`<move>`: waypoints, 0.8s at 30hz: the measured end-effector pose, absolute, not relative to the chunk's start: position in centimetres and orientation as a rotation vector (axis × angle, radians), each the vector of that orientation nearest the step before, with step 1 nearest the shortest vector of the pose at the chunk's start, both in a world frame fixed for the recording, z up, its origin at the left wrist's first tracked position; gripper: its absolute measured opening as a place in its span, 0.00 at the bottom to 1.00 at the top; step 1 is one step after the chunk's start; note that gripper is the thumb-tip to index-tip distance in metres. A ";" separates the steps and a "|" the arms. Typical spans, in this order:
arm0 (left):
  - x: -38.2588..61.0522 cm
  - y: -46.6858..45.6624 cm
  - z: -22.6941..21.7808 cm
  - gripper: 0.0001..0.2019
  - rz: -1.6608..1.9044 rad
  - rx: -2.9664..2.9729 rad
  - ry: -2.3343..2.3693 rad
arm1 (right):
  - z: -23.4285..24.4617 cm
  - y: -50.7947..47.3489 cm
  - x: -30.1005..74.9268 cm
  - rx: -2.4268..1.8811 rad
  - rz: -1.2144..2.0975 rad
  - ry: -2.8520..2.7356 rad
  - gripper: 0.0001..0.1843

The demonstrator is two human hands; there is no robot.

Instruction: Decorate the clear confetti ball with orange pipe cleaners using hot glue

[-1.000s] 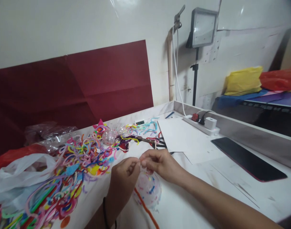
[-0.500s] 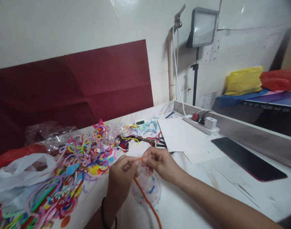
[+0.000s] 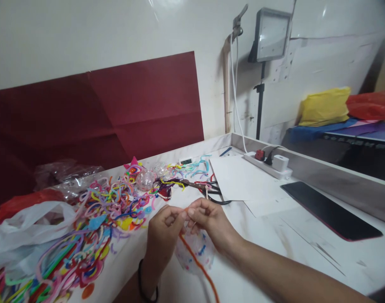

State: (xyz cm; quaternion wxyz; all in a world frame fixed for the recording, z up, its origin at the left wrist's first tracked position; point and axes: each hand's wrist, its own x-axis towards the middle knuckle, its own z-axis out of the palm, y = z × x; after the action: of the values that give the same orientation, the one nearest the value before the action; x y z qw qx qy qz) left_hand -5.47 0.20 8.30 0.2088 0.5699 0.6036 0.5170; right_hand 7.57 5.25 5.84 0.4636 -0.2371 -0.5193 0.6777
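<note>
The left hand (image 3: 165, 229) and right hand (image 3: 208, 216) meet just above the clear round piece (image 3: 204, 252) in view, fingertips of both pinched on an orange pipe cleaner (image 3: 197, 263); its long end trails across the near side of the round piece; a heap of colourful strips (image 3: 113, 202) spreads left of the round piece; beyond it lie scissors (image 3: 197, 185); right of it, on the desk (image 3: 262, 256), rests a flat black slab (image 3: 331, 210).
</note>
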 end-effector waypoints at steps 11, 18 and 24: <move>-6.1 -0.4 9.9 0.08 1.263 1.911 1.759 | 7.2 6.8 9.8 -0.643 1.351 -1.710 0.01; -6.2 -0.2 9.5 0.06 1.340 1.695 1.686 | 6.9 7.1 9.2 -0.634 1.495 -1.584 0.12; -5.6 0.1 9.0 0.08 1.403 1.582 1.674 | 6.5 6.5 8.6 -0.605 1.611 -1.375 0.16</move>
State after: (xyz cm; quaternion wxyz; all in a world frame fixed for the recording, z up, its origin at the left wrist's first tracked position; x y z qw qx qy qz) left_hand -5.58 0.07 8.95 0.2208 0.5721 0.6054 0.5074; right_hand 8.62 6.54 6.53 0.4525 -0.2450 -0.5566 0.6522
